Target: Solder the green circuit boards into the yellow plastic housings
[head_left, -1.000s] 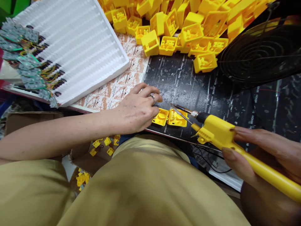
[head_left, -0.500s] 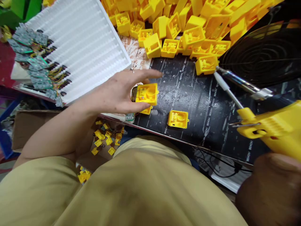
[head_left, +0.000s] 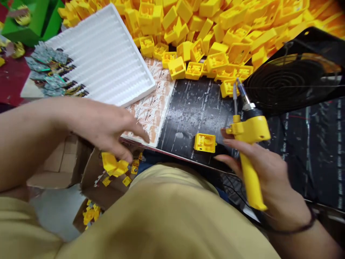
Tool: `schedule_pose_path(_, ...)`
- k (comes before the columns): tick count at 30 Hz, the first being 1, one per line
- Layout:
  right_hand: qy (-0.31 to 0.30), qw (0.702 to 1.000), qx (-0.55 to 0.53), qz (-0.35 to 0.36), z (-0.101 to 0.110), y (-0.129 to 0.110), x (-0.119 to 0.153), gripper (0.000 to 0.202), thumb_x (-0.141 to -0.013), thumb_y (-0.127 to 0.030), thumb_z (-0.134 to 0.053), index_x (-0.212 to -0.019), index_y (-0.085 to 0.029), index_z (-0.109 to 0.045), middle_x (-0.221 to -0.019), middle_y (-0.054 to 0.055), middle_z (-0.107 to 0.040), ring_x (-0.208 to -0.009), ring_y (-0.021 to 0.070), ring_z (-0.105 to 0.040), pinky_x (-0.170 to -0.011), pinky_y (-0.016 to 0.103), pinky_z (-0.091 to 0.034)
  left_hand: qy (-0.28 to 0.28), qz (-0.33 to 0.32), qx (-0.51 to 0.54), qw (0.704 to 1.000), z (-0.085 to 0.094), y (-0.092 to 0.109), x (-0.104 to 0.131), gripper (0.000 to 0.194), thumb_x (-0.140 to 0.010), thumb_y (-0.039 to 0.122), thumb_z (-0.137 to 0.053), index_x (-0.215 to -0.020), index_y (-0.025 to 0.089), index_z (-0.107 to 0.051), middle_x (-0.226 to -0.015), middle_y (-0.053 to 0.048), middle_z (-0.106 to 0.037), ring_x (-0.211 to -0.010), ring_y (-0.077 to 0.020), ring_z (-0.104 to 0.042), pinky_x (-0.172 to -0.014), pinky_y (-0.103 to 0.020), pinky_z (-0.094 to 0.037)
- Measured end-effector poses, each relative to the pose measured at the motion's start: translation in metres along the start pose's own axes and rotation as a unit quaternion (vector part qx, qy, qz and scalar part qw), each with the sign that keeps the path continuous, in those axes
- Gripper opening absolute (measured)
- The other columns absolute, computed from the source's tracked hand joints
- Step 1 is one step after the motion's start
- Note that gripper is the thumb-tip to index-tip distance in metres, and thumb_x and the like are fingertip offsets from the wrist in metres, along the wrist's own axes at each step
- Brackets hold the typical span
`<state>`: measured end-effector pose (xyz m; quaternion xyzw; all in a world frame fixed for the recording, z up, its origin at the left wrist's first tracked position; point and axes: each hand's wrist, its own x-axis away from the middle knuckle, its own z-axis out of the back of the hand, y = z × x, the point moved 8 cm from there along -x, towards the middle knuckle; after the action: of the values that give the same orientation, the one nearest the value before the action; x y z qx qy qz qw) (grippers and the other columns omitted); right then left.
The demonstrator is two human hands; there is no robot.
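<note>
My left hand (head_left: 107,124) is over the table's front edge with fingers apart, holding nothing. Just below its thumb, a yellow plastic housing (head_left: 114,166) with a second yellow part appears in mid-air above a cardboard box (head_left: 93,176). My right hand (head_left: 272,171) grips a yellow soldering gun (head_left: 249,130) by its handle, the metal tip pointing away from me. Left of that hand, one open yellow housing (head_left: 205,143) lies face up on the black mat (head_left: 185,118), apart from the fingers.
Many yellow housings (head_left: 188,32) are heaped along the back. A white ribbed tray (head_left: 107,54) at the left carries grey wired modules (head_left: 51,68). A black round-grilled fan (head_left: 291,79) stands at the right. Green bins (head_left: 40,27) are at the far left.
My left hand has moved left and toward me, off the mat, and let go of the yellow housing parts. My right hand has brought the soldering gun leftward, nearer the remaining housing.
</note>
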<state>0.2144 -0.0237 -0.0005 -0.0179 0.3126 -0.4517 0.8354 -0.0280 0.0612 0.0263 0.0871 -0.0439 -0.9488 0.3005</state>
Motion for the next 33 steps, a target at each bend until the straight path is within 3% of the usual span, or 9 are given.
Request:
schedule_pose_path(6,-0.007,0.999,-0.041,0.025,-0.033,-0.001,-0.006,0.052,-0.080,-0.039,-0.074,-0.122,-0.021,-0.050,-0.105,0.008,-0.068,-0.092,0.0226,-0.068,-0.076,0.033,-0.057,0.048,0.064,-0.024,0.996,-0.035,-0.053,-0.119,0.051,-0.081,0.046,-0.061,-0.126,0.022,-0.056,-0.125,-0.012,-0.057,-0.126,-0.0363,-0.040,-0.100,-0.054,-0.037)
schedule_pose_path(9,0.022,0.998,-0.051,0.015,-0.039,0.003,-0.004,0.051,-0.080,-0.030,-0.075,-0.123,-0.023,-0.048,-0.107,0.007,-0.067,-0.096,0.0223,-0.068,-0.078,0.033,-0.058,-0.002,0.136,-0.089,0.987,-0.060,-0.074,-0.171,0.051,-0.081,0.049,-0.057,-0.127,0.026,-0.058,-0.125,-0.014,-0.058,-0.122,-0.0415,-0.042,-0.095,-0.063,-0.035)
schedule_pose_path(12,0.058,0.997,-0.056,-0.009,-0.036,0.009,-0.003,0.060,-0.077,-0.026,-0.078,-0.128,-0.024,-0.045,-0.116,0.010,-0.065,-0.102,0.0245,-0.067,-0.082,0.036,-0.059,-0.055,0.149,-0.129,0.979,-0.068,-0.076,-0.189,0.048,-0.084,0.045,-0.054,-0.127,0.026,-0.058,-0.119,-0.015,-0.061,-0.115,-0.0405,-0.048,-0.089,-0.059,-0.039)
schedule_pose_path(17,0.089,0.994,-0.044,-0.043,-0.026,0.013,0.000,0.070,-0.072,-0.025,-0.082,-0.131,-0.023,-0.045,-0.111,0.010,-0.066,-0.103,0.0270,-0.067,-0.084,0.038,-0.059,-0.133,0.062,-0.140,0.979,-0.066,-0.021,-0.143,0.044,-0.091,0.038,-0.047,-0.128,0.016,-0.054,-0.113,-0.016,-0.063,-0.105,-0.0330,-0.058,-0.083,-0.043,-0.042)
schedule_pose_path(22,0.078,0.996,-0.017,-0.029,-0.024,0.009,-0.004,0.068,-0.074,-0.025,-0.080,-0.132,-0.020,-0.045,-0.114,0.011,-0.066,-0.099,0.0245,-0.068,-0.081,0.034,-0.058,-0.181,0.031,-0.134,0.974,-0.058,0.041,-0.071,0.071,-0.092,0.062,-0.039,-0.138,0.008,-0.043,-0.118,-0.020,-0.061,-0.105,-0.0333,-0.059,-0.088,-0.045,-0.042)
schedule_pose_path(25,0.056,0.998,-0.011,-0.005,-0.028,0.006,-0.008,0.063,-0.076,-0.030,-0.079,-0.130,-0.021,-0.047,-0.106,0.008,-0.068,-0.093,0.0240,-0.068,-0.079,0.036,-0.058,-0.216,0.003,-0.074,0.974,-0.051,0.048,-0.052,0.077,-0.092,0.063,-0.039,-0.147,0.008,-0.033,-0.125,-0.019,-0.059,-0.112,-0.0328,-0.057,-0.099,-0.047,-0.037)
schedule_pose_path(29,0.039,0.999,-0.033,0.004,-0.031,0.005,-0.009,0.062,-0.078,-0.032,-0.078,-0.129,-0.022,-0.046,-0.111,0.008,-0.067,-0.103,0.0263,-0.066,-0.086,0.041,-0.057,-0.237,-0.101,0.019,0.966,-0.044,0.049,-0.048,0.065,-0.091,0.030,-0.049,-0.150,0.019,-0.027,-0.157,-0.014,-0.030,-0.138,-0.0278,-0.037,-0.107,-0.040,-0.031)
schedule_pose_path(31,0.036,0.998,-0.043,-0.001,-0.030,0.005,-0.007,0.059,-0.080,-0.028,-0.075,-0.131,-0.023,-0.044,-0.113,0.008,-0.066,-0.100,0.0240,-0.067,-0.082,0.038,-0.058,-0.238,-0.132,0.032,0.962,-0.046,0.051,-0.050,0.058,-0.089,0.016,-0.046,-0.146,0.026,-0.037,-0.155,-0.009,-0.036,-0.132,-0.0236,-0.045,-0.104,-0.038,-0.033)
schedule_pose_path(33,0.038,0.998,-0.047,-0.012,-0.026,0.005,-0.004,0.059,-0.082,-0.024,-0.073,-0.132,-0.024,-0.043,-0.115,0.007,-0.066,-0.099,0.0222,-0.067,-0.079,0.035,-0.059,-0.219,-0.109,0.006,0.970,-0.051,0.052,-0.057,0.044,-0.092,0.018,-0.046,-0.135,0.026,-0.050,-0.137,-0.009,-0.057,-0.114,-0.0227,-0.058,-0.100,-0.040,-0.034)
